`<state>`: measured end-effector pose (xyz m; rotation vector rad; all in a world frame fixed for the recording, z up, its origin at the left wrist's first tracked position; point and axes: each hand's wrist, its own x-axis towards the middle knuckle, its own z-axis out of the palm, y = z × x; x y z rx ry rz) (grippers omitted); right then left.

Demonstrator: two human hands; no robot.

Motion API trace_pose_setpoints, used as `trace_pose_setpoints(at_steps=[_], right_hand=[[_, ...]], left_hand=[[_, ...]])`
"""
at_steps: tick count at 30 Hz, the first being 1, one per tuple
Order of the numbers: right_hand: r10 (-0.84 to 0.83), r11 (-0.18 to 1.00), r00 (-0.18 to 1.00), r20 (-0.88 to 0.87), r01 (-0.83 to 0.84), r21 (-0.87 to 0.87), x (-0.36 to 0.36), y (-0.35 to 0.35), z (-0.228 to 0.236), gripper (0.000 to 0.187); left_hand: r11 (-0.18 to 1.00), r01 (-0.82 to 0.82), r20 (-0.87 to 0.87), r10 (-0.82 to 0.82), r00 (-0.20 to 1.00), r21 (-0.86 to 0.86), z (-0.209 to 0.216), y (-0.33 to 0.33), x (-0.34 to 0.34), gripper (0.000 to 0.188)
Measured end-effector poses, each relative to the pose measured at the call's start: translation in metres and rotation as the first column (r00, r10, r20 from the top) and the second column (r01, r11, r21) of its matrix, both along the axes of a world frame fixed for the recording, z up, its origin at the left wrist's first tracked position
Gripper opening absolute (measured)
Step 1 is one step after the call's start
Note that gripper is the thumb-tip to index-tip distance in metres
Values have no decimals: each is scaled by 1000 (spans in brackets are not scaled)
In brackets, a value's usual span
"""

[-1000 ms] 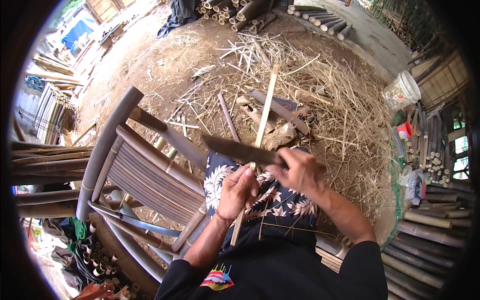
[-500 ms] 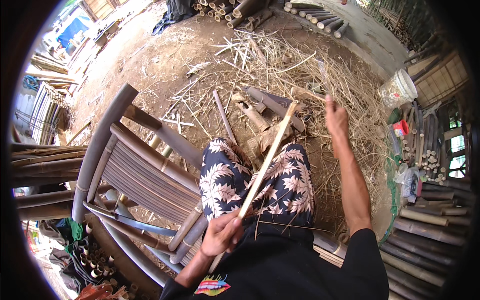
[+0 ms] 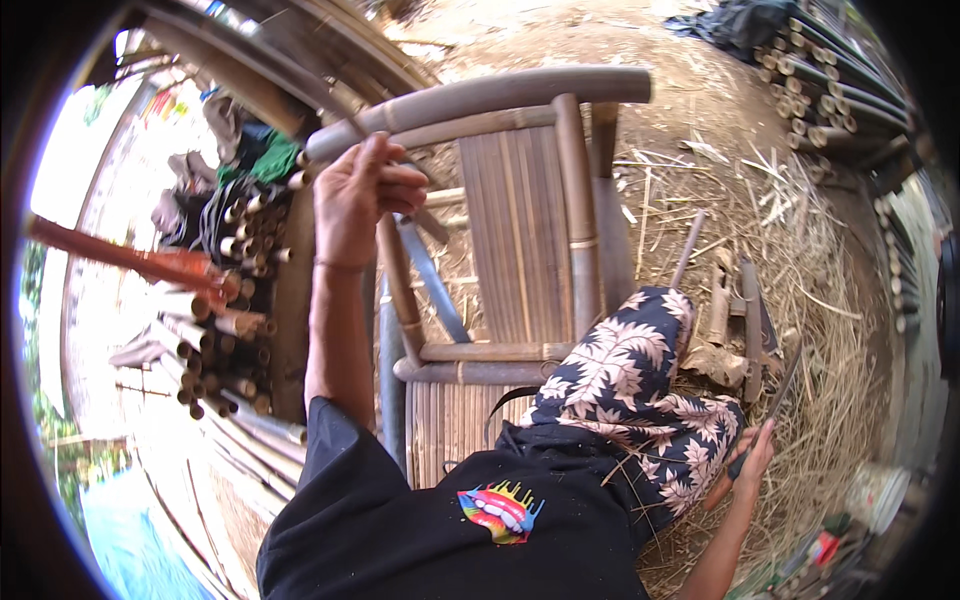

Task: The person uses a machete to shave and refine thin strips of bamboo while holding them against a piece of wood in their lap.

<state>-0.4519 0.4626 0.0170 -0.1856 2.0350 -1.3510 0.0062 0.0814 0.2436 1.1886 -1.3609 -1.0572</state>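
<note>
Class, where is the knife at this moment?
In the head view, the knife is toward the lower right, in the right hand, beside the leaf-patterned trousers.

Chair frame point(image 3: 480, 100) is built of smooth brown bamboo, faint sheen, ringed at nodes; backrest point(image 3: 515, 240) is made of ribbed bamboo slats. Knife blade point(image 3: 785, 375) is seen as dull metal. Shirt point(image 3: 400, 530) is cut from matt black cloth, trousers point(image 3: 620, 365) from printed cloth. Ground point(image 3: 700, 90) is partly covered by rough, dry, fibrous shavings point(image 3: 830, 390).

Green cloth point(image 3: 275, 160) shows left of the left hand point(image 3: 352, 203), with a white bucket point(image 3: 880, 495) right of the right hand point(image 3: 756, 460).
</note>
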Motion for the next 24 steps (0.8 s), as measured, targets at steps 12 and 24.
trace_pose_setpoints(at_steps=[12,24], right_hand=[[-62,989,998,32,57,134,0,9,-4,58],[-25,986,999,41,17,168,7,-16,12,57]], left_hand=[[959,-195,342,117,932,204,-117,20,19,47],[927,-240,430,100,897,287,-125,5,21,52]])
